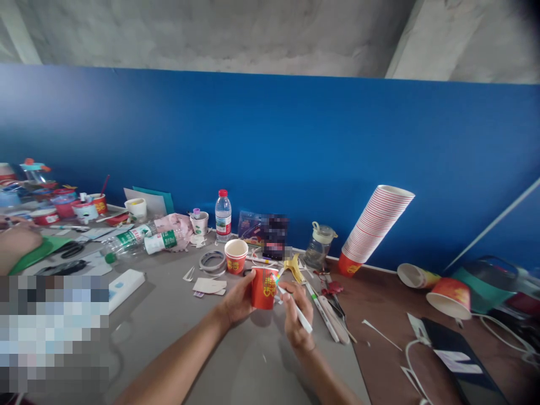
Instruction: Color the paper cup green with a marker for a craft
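Note:
My left hand [239, 298] grips a red paper cup [262, 297] with yellow markings from its left side, just above the grey table. A white marker pen [300, 316] is pinched in my right hand [298, 315], its tip at the cup's right side. Whether the tip touches the cup is hard to make out. Behind the held cup stands another red paper cup [236, 257], upright with a white inside. To its left lies a roll of grey tape [212, 261], and nearer sit some cut pieces of card [210, 286].
A leaning stack of paper cups [375, 222] stands at the right against the blue partition [270, 140]. More markers [323, 312] lie right of my hand. Behind are a water bottle [223, 216] and a glass jug [319, 247]. Another person's hand [19, 239] is at far left.

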`<move>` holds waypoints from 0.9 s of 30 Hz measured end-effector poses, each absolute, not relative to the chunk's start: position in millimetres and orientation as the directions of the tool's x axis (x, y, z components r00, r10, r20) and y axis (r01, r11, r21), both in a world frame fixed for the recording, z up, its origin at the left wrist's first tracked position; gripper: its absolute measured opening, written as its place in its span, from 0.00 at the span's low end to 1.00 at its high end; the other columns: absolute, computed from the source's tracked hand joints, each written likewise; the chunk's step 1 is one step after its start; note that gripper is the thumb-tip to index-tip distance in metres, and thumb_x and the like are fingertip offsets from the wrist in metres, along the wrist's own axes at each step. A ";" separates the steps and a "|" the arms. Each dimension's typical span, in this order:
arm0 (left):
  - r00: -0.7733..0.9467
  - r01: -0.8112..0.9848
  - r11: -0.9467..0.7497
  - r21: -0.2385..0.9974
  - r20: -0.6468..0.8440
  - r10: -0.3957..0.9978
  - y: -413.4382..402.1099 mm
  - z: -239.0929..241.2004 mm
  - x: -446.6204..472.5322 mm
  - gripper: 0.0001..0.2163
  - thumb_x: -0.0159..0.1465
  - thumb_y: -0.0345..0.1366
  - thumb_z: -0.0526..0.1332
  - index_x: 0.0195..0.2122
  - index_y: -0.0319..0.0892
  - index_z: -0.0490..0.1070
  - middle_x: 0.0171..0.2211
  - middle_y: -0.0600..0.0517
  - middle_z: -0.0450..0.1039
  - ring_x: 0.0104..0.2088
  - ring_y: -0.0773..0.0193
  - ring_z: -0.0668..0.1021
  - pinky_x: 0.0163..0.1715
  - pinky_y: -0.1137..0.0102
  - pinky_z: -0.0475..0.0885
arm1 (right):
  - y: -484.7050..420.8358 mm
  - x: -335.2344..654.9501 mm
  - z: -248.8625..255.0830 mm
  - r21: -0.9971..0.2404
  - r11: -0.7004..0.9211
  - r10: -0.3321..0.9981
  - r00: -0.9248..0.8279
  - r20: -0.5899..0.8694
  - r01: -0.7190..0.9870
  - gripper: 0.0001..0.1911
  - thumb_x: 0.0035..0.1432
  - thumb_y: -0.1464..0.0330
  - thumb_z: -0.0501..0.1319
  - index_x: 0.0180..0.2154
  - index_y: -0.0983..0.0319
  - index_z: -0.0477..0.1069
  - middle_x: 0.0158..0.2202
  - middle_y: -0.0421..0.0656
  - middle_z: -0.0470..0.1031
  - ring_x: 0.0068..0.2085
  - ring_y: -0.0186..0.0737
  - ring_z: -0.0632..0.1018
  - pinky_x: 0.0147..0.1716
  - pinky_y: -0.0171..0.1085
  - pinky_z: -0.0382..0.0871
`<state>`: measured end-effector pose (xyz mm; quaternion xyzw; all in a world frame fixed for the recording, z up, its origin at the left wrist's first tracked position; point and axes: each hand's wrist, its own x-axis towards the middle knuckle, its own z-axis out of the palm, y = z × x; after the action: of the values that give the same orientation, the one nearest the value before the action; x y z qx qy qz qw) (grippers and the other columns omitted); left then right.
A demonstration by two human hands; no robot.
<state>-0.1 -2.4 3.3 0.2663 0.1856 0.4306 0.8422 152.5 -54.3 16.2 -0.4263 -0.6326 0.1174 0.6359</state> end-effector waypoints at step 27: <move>0.551 -0.591 0.479 0.649 -0.109 0.827 -2.7 4.0 -1.1 0.19 0.63 0.44 0.57 0.47 0.34 0.72 0.37 0.41 0.78 0.41 0.55 0.79 0.46 0.64 0.68 | -53.5 157.0 15.5 -0.729 0.595 0.712 0.197 0.674 0.339 0.16 0.62 0.58 0.52 0.36 0.59 0.75 0.29 0.43 0.74 0.30 0.41 0.72 0.30 0.39 0.65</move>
<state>-1.1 -2.7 4.0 0.2824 0.2092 0.4249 0.8342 157.0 -53.5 15.5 -0.4259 -0.6169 0.1447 0.6458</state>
